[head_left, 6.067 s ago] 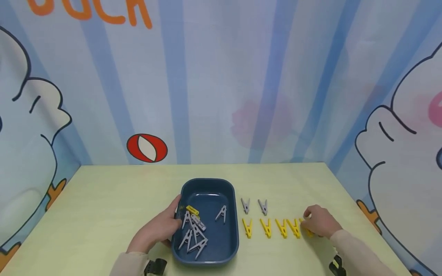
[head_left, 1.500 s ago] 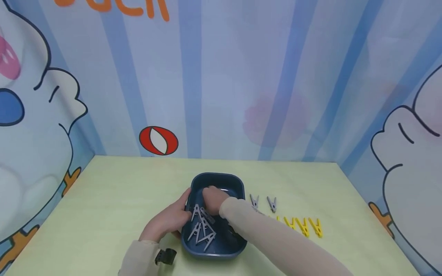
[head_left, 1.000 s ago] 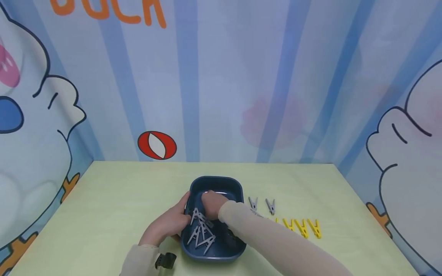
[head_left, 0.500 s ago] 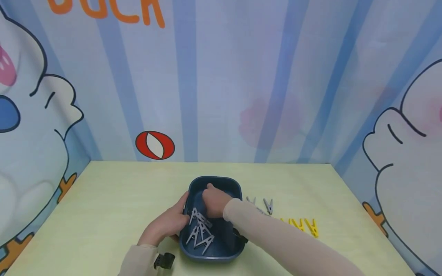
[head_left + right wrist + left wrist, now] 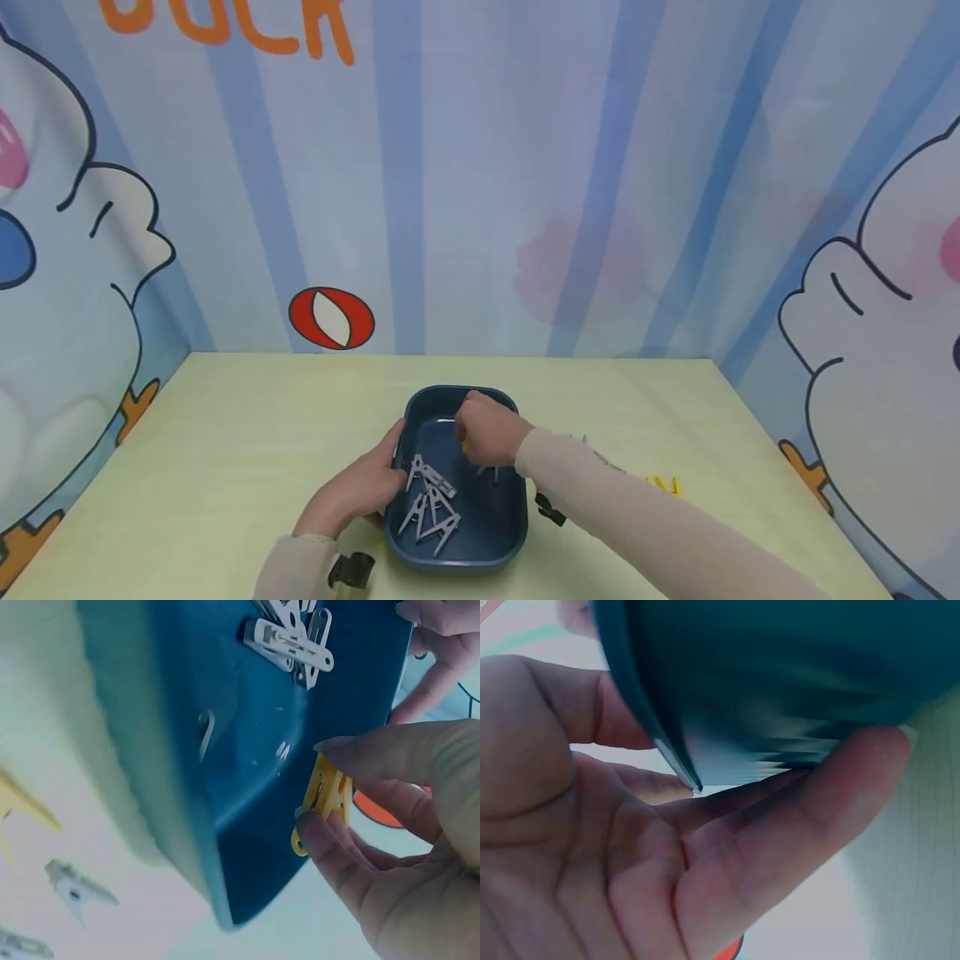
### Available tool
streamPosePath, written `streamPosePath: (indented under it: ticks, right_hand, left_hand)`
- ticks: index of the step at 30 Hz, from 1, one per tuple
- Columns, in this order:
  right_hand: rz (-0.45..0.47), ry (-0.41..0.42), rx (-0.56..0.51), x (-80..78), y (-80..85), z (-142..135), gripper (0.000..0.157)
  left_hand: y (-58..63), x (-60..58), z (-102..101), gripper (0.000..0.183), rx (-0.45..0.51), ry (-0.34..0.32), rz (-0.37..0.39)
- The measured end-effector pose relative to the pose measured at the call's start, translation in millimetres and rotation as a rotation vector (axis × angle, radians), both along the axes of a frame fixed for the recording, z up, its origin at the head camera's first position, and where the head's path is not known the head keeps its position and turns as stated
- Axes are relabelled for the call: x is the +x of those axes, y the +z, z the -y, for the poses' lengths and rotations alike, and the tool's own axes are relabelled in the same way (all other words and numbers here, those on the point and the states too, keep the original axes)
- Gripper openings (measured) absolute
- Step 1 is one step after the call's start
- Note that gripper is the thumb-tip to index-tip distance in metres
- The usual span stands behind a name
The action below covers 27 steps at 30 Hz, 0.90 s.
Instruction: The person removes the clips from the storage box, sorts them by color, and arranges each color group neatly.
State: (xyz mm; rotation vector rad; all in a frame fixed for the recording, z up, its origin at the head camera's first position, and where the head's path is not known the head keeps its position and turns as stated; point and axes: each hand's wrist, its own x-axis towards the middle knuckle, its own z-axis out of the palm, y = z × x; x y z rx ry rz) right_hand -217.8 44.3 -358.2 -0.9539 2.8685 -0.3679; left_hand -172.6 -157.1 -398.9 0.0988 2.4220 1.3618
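A dark blue rectangular bin [image 5: 480, 546] stands on the table, with several grey clothespins [image 5: 431, 508] heaped in its left part. My left hand [image 5: 363, 487] grips the bin's left side, thumb over the rim and fingers beneath, as the left wrist view shows. Over the bin's right side, my right hand [image 5: 491, 429] pinches a yellow clothespin [image 5: 324, 791] between thumb and fingertips. Another grey clothespin [image 5: 489, 473] lies in the bin below that hand, partly covered by it.
Right of the bin, yellow clothespins [image 5: 663, 485] and grey clothespins [image 5: 75, 889] lie on the table [image 5: 285, 433], mostly hidden by my right sleeve in the head view. A printed striped backdrop [image 5: 480, 208] rises behind the table.
Earlier my right hand was at the row of yellow clothespins on the table, then reached into the bin. Now it has lifted and shifted right, with the yellow clothespin from the bin in its fingers.
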Motion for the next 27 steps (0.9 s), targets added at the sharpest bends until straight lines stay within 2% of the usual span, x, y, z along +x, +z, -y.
streamPosePath:
  ticks: [9,14,19,23,27]
  right_hand:
    - [-0.009,-0.007,-0.026,2.5,15.1,-38,0.014]
    - [0.016,-0.048,-0.066,3.3,19.9,-62,0.019]
    - [0.009,-0.091,-0.101,11.8,22.0,-83,0.032]
    - [-0.012,-0.122,-0.105,18.4,20.7,-99,0.04]
    - [-0.027,-0.142,-0.086,22.5,20.4,-115,0.041]
  left_hand:
    - [0.6,0.8,-2,0.077,-0.008,0.007,-0.002]
    - [2.0,-1.1,-3,0.077,-0.018,0.003,0.001]
    - [1.1,-2.2,-5,0.076,-0.019,0.001,0.007]
    - [-0.2,-1.5,-5,0.076,-0.016,0.003,0.014]
    - [1.0,-0.5,-3,0.077,-0.018,0.006,0.013]
